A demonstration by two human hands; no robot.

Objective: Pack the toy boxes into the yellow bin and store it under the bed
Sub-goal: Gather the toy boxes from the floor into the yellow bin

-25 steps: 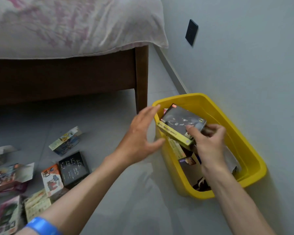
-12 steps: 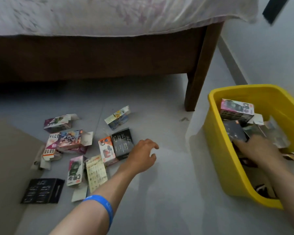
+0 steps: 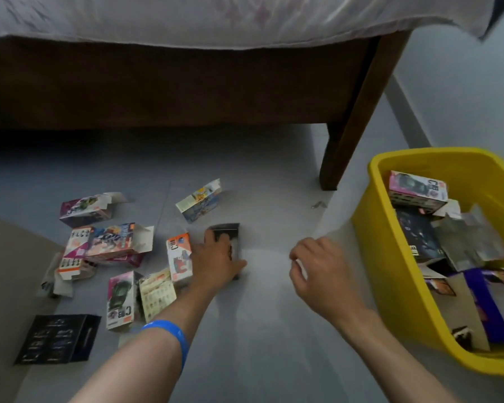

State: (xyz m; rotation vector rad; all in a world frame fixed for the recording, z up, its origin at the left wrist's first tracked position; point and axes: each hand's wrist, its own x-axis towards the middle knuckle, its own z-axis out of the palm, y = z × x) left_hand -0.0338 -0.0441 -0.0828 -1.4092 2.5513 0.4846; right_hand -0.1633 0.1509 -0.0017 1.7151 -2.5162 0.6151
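The yellow bin (image 3: 390, 257) stands on the floor at the right and holds several toy boxes, a pink and black one (image 3: 418, 190) on top. My left hand (image 3: 216, 260) lies over a black toy box (image 3: 226, 232) on the floor, fingers closing round its edges. My right hand (image 3: 317, 269) hovers above the floor between that box and the bin, fingers curled, nothing in it. Several more toy boxes lie scattered to the left, among them an orange and white one (image 3: 178, 255) touching my left hand and a flat black one (image 3: 58, 338) nearest me.
The bed's dark wooden frame (image 3: 186, 88) runs across the back, with a leg (image 3: 349, 123) standing just left of the bin. A white sheet (image 3: 216, 18) hangs over the frame. The grey wall (image 3: 463, 82) rises behind the bin. A brown mat edge (image 3: 0, 286) lies at far left.
My right hand has come out of the bin and moved left over the floor. My left hand has reached forward onto the black box. The view has shifted slightly.
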